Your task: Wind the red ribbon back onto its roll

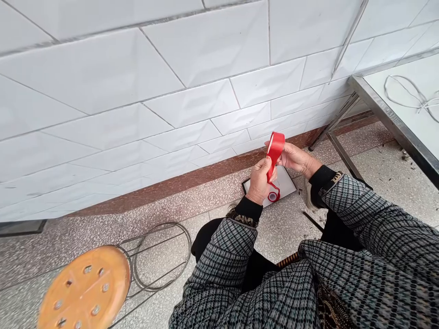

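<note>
A glossy red ribbon (276,145) stands up in a loop between my hands, its inner side pale. My left hand (259,180) is closed on the lower part of the loop, thumb pressed on its face. From the right, my right hand (295,157) grips the ribbon's edge, with some of its fingers hidden behind it. A thin red strip hangs below my left hand toward a small red roll (273,196) with a pale centre. This roll appears over a white, dark-edged tray or panel (288,183) on the floor.
An orange round stool (84,288) with metal legs lies on its side at lower left. To the right stands a metal-framed table (401,114) with a coil of pale wire (416,96) on it. A white tiled wall (192,105) rises in front; dark scraps dot the speckled floor.
</note>
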